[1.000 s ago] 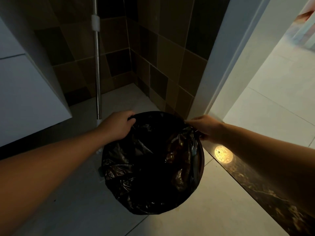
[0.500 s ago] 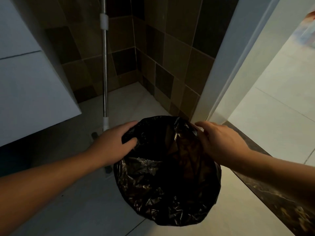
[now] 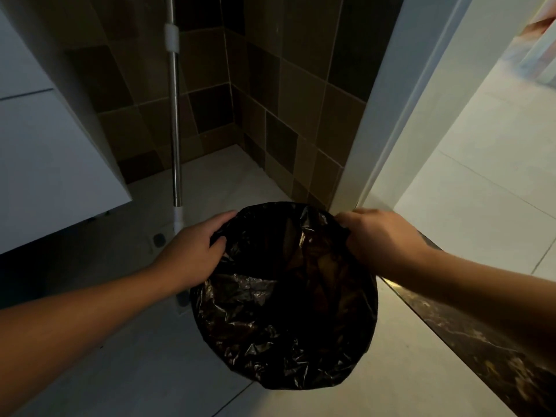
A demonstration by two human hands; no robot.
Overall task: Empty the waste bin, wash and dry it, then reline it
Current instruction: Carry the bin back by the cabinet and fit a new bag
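the tiled bathroom floor (image 3: pixel 126 371) fills the lower half of the view, with a white cabinet (image 3: pixel 45 164) overhanging it at the left and a white door frame (image 3: pixel 388 121) at the right. a dark marble threshold (image 3: pixel 481 341) runs along the floor from the frame toward the near right, and beyond it lies a brighter tiled floor. brown wall tiles (image 3: pixel 285 94) close off the corner behind. the round waste bin, covered by a crumpled black bin liner (image 3: pixel 279 335), stands on the floor between cabinet and threshold, close to the door frame, with open floor to its left and near side. a mop handle (image 3: pixel 174 115) stands upright just behind the bin's left edge. the left hand (image 3: pixel 192 251) grips the liner at the bin's far-left rim, fingers curled over the plastic, thumb inside. the right hand (image 3: pixel 379 239) clutches bunched liner at the far-right rim.
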